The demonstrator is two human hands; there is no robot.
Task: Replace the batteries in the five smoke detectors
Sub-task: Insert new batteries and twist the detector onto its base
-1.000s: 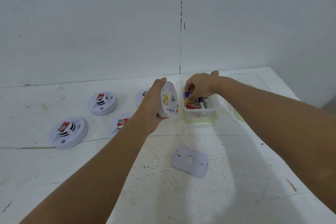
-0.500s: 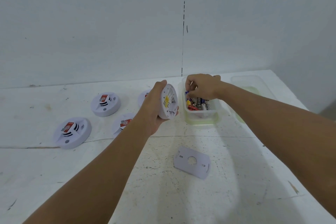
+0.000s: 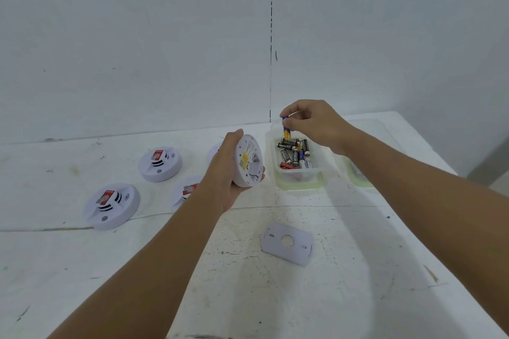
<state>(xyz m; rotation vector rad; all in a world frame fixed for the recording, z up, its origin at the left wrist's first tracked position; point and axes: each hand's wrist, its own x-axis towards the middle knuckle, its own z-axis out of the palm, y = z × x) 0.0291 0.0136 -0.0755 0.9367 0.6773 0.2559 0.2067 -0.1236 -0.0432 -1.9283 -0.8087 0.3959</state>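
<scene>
My left hand [image 3: 224, 173] grips a white smoke detector [image 3: 249, 161] on edge, its open back facing right. My right hand [image 3: 314, 122] pinches a blue and yellow battery [image 3: 286, 128] upright, just above a clear plastic tub [image 3: 298, 181] that holds several batteries. The detector's flat white back cover [image 3: 287, 242] lies on the table in front of me. Two more detectors [image 3: 111, 205] [image 3: 159, 164] sit face up at the left. A third [image 3: 186, 191] is half hidden behind my left forearm, and another edge [image 3: 214, 150] shows behind my left hand.
A second clear container [image 3: 358, 179] with a green rim sits right of the tub, partly behind my right arm. The white table [image 3: 275, 297] meets a white wall at the back, and its right edge falls away at the far right.
My right hand has risen out of the tub with a blue and yellow battery pinched in its fingers. The left hand still holds the detector in much the same place.
</scene>
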